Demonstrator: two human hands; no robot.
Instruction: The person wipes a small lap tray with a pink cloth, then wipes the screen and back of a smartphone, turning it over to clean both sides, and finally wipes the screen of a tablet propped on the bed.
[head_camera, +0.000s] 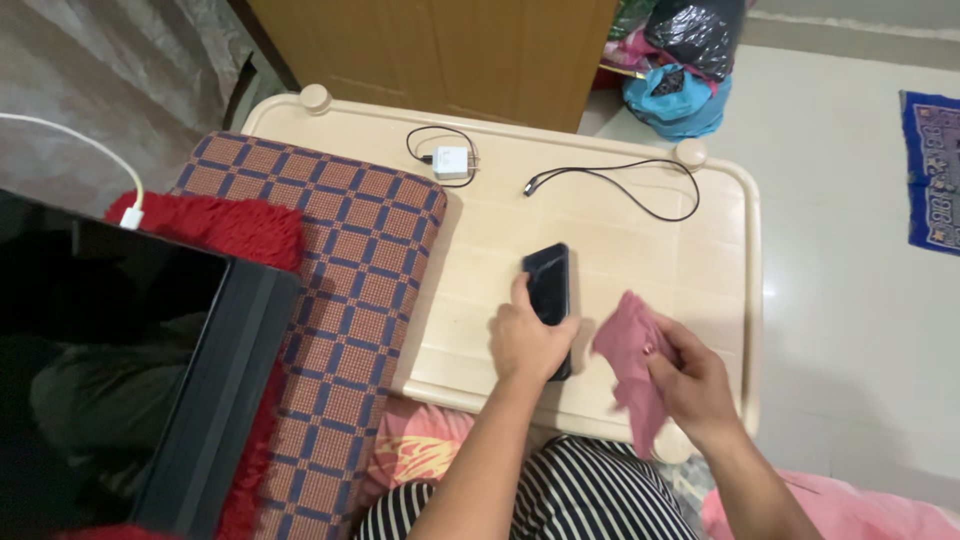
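Note:
A black phone (549, 282) lies on the cream plastic table (620, 250), gripped at its near end by my left hand (527, 338), thumb along its left edge. Just to the right, my right hand (692, 380) pinches a crumpled pink cloth (630, 362) that hangs a little above the table's front edge. The cloth is apart from the phone.
A white charger block (452, 161) with a black cable (640, 185) lies at the table's far side. A checkered cushion (345, 300) covers the table's left part, beside a red fluffy mat (225, 225) and a large black screen (120, 340). Plastic bags (680, 70) sit beyond.

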